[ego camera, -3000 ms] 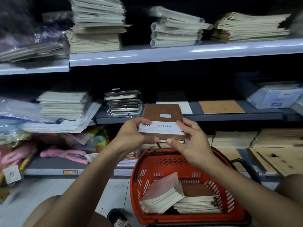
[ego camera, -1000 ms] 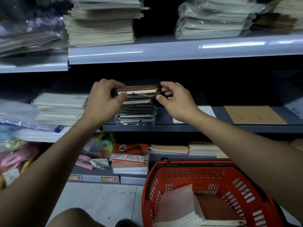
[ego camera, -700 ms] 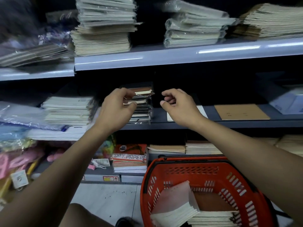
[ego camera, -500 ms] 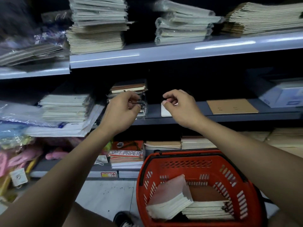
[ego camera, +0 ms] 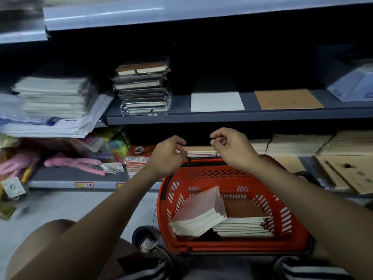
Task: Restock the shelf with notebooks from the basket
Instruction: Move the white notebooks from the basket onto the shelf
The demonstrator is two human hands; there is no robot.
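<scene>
Red basket [ego camera: 286, 215] holds notebooks [ego camera: 198, 214] below both empty, loosely curled hands: left hand [ego camera: 166, 156], right hand [ego camera: 232, 147]. Shelf stack [ego camera: 142, 87] looks tall; adding more could topple it.

left hand [ego camera: 166, 156] and right hand [ego camera: 232, 147] hover at frame center, fingers loosely curled, holding nothing, above the red basket [ego camera: 290, 217]. notebooks [ego camera: 219, 220] lie inside it. brown notebook [ego camera: 141, 68] tops the middle-shelf stack [ego camera: 142, 91].
</scene>
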